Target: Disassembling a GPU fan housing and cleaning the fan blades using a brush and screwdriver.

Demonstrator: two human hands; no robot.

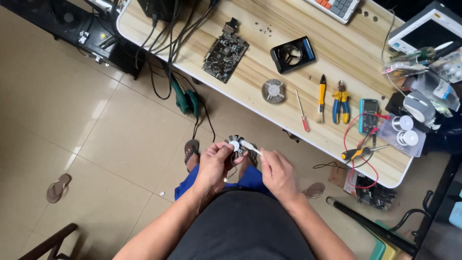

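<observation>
Your left hand (214, 162) is curled around a small dark round fan with a white disc at its hub (235, 146), fingers and thumb closed on its rim, holding it over your lap above the beige tiled floor (96, 144). Your right hand (276, 171) is loosely fisted, pinching a thin white strip (251, 147) between thumb and forefinger; the strip's far end reaches to the fan's hub, though you cannot tell whether it touches the white disc. Both hands sit close together, just in front of the near edge of the pale wooden table (269, 67). On that table, well apart from your hands, lie a dark green circuit board (225, 53), a black square fan frame (292, 54), a round silver finned heat sink (273, 91), a slim red-handled screwdriver (302, 113), a yellow-handled tool (321, 96), blue-and-yellow pliers (340, 102), and a teal handheld meter (368, 115) with red leads. A black-and-orange screwdriver (358, 153) rests near the table's right corner. A brown sandal (57, 188) lies on the floor to your left.
</observation>
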